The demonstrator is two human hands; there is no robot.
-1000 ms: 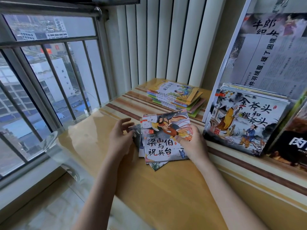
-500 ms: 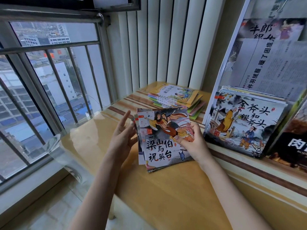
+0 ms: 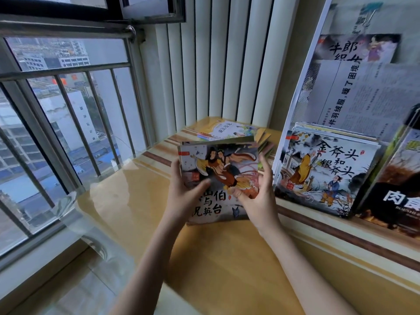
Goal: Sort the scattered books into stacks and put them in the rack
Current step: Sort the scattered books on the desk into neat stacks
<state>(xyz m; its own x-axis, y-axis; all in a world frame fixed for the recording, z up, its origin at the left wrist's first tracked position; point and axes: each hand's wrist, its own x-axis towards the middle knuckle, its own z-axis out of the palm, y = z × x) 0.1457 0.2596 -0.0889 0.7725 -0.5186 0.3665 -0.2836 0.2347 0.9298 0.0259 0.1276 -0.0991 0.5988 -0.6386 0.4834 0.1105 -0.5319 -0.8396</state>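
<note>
Hands first: our left hand (image 3: 186,196) and right hand (image 3: 256,196) now clamp the picture-book stack (image 3: 220,176) from both sides, squared and lifted off the tabletop (image 3: 227,258) where it lay fanned. Beyond, the rack (image 3: 302,92) waits, then another book pile (image 3: 229,130).

- Bare tabletop (image 3: 227,258) is lying open below the held books (image 3: 219,178), toward the person.
- A colourful stack (image 3: 229,131) is filling the far corner against the blinds (image 3: 216,57).
- The rack (image 3: 302,92) is standing just right of the right hand (image 3: 259,196), its lower shelf crowded by a picture book (image 3: 327,169).
- The window railing (image 3: 91,123) is closing off the left side, beyond the left hand (image 3: 184,194).
</note>
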